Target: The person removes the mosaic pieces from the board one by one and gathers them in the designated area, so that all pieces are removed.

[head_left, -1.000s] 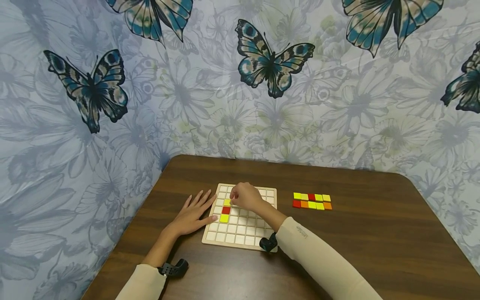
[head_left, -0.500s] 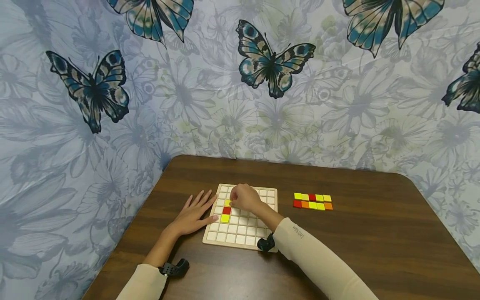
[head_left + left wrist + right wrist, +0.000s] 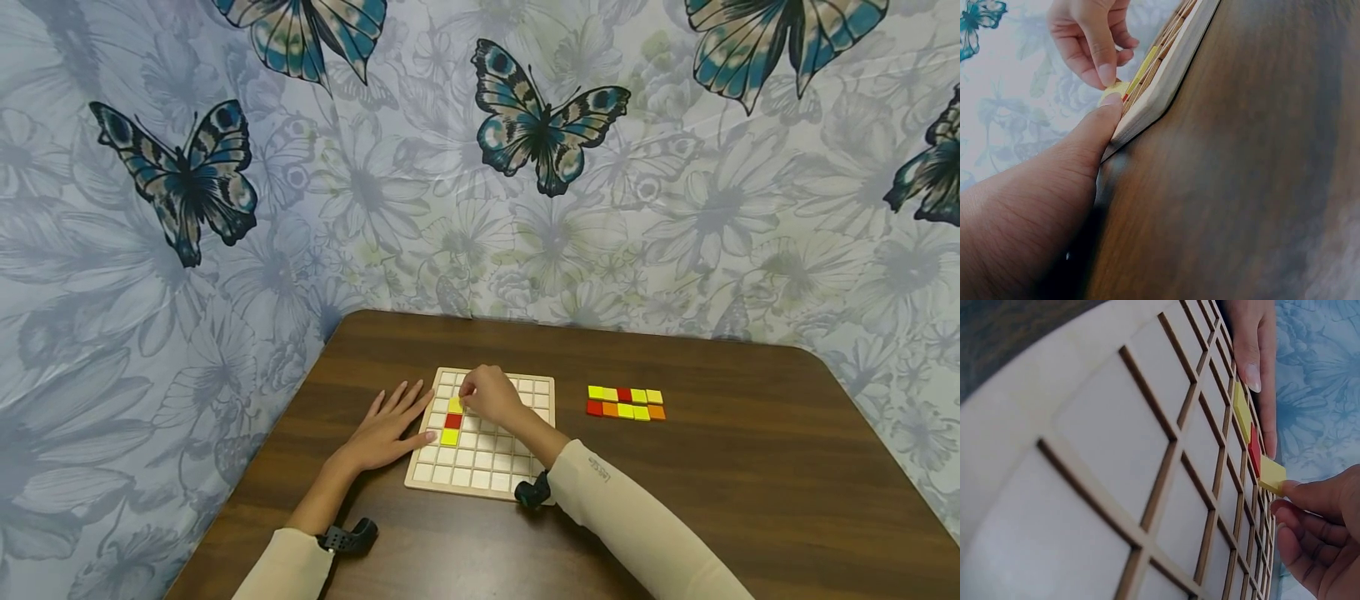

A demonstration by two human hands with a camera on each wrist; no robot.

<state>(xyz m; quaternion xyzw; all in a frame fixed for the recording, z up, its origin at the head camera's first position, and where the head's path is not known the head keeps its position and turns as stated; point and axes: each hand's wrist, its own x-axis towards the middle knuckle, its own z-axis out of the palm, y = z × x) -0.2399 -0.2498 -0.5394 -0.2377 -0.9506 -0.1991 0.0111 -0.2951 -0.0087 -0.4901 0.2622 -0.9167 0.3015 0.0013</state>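
Observation:
A light wooden board with a square grid of pale cells [image 3: 471, 479] lies on the brown table. At its left side, my left hand [image 3: 384, 432] is spread flat, with the thumb tip over the edge. Over the upper left cells, my right hand [image 3: 491, 394] pinches a yellow square tile [image 3: 1272, 474] between thumb and finger. In the right wrist view this tile sits tilted at the grid, right by a red tile [image 3: 1254, 449]. Another yellow tile [image 3: 450, 437] lies in the cell below the red one. The right hand hides several cells from the head camera.
To the right of the board, two short rows of tiles lie on the table: a back row of yellow and red [image 3: 609, 393] and a front row of red, orange and yellow [image 3: 625, 411]. A butterfly-patterned wall covering [image 3: 555, 250] rises behind the table's far edge.

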